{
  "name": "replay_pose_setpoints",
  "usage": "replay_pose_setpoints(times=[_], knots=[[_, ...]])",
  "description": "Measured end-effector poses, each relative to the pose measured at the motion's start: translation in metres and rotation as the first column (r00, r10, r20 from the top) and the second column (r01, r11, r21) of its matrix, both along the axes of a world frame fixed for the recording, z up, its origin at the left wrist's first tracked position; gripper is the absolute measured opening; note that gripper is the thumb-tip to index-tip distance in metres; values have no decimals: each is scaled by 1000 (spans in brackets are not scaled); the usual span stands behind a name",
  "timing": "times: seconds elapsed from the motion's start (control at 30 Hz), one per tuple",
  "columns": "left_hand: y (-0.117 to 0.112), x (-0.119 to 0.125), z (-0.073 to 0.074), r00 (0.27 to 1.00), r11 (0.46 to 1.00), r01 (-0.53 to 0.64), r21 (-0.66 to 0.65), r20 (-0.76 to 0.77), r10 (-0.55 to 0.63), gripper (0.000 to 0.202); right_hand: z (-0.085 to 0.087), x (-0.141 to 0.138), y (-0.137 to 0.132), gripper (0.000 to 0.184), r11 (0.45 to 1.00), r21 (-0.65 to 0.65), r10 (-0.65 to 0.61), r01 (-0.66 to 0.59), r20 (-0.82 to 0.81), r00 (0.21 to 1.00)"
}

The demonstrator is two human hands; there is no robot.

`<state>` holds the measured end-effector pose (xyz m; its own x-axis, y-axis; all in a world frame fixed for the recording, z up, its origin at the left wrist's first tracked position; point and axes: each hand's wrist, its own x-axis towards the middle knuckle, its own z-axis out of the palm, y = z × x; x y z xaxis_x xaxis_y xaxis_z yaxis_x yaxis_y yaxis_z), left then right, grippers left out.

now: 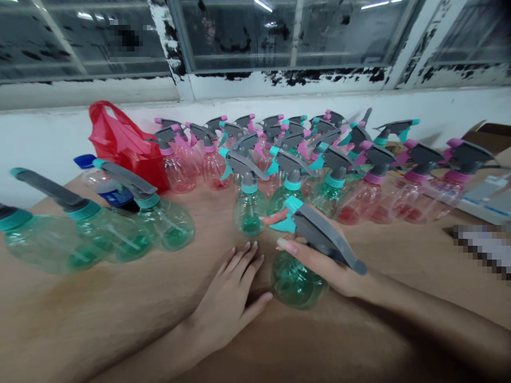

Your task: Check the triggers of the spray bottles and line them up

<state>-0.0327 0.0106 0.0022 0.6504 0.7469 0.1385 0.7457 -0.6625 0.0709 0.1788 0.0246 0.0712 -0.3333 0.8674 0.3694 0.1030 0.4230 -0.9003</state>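
Note:
My right hand [319, 260] is wrapped round the neck of a green spray bottle [297, 284] with a grey and turquoise trigger head. The forefinger reaches out by the turquoise trigger, and the thumb lies across the front of the neck. The bottle's base is on or close to the wooden table [131, 319]; I cannot tell which. Flat on the tabletop rests my left hand [235, 287], fingers stretched out, just left of that bottle and holding nothing. Right beyond its fingertips stands another green spray bottle [250, 210].
Several pink and green spray bottles [361, 199] crowd the back. On the left are several green bottles [167, 223], a dark drink bottle with a blue cap [114, 191] and a red plastic bag [123, 143]. A cardboard box [489, 138] sits at far right, below the windows.

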Motion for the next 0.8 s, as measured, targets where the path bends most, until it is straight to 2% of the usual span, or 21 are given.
replay_pose_setpoints(times=[0.23, 0.37, 0.5, 0.6, 0.8], knots=[[-1, 0, 2, 1000, 1000, -1, -12, 18, 2, 56, 7, 2, 1, 16, 998, 54, -11, 9, 46, 999], [-1, 0, 2, 1000, 1000, -4, -8, 12, 4, 57, 9, 4, 3, 20, 994, 107, -39, 28, 100, 994], [-1, -1, -1, 1000, 1000, -3, 6, 8, 3, 57, 7, 4, 4, 15, 999, 48, 7, -11, 70, 998], [0, -1, -2, 1000, 1000, -2, 23, 11, 1, 58, 3, 3, 3, 21, 1000, 8, 11, -11, 27, 1000], [1, 0, -1, 1000, 1000, 6, -4, 13, -6, 58, 2, 2, 2, 22, 1000, 21, 23, -23, 18, 1000]])
